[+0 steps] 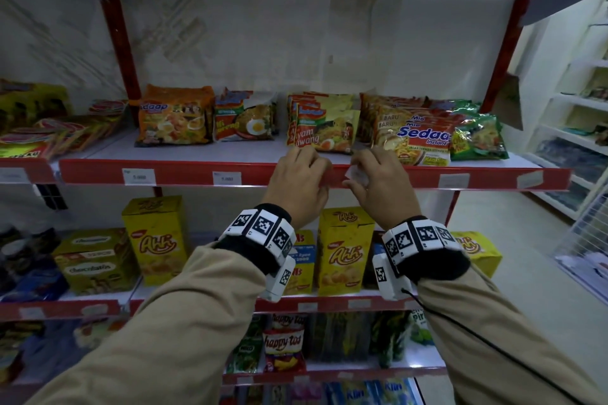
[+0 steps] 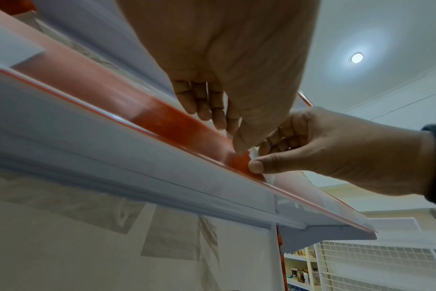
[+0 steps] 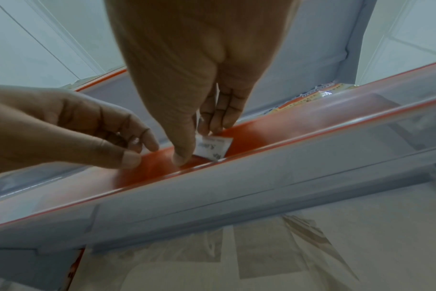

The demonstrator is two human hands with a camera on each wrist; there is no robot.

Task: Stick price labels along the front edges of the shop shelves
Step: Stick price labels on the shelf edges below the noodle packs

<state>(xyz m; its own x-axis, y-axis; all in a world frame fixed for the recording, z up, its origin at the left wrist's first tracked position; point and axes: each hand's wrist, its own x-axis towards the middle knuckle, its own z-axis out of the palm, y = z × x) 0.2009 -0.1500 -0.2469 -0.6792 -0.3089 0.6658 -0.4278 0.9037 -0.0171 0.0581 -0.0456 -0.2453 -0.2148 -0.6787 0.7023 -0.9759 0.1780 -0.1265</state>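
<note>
The shelf rack (image 1: pixel 329 26) has four shelves that show, each with a red front edge (image 1: pixel 184 172). On the top edge, four labels are already stuck: two left of the hands (image 1: pixel 139 176) (image 1: pixel 227 178) and two right of them (image 1: pixel 454 180) (image 1: pixel 529 179). Noodle packs (image 1: pixel 174 120) lie on that shelf in about six piles. Three yellow boxes (image 1: pixel 342 250) stand on the shelf below. Two hands are at the edge. The left hand (image 1: pixel 296 186) has curled fingers and holds nothing, its thumb near the edge. The right hand (image 1: pixel 381 184) pinches one small white label (image 3: pixel 212 146) against the edge. Only the right wrist view shows the print on this label.
</note>
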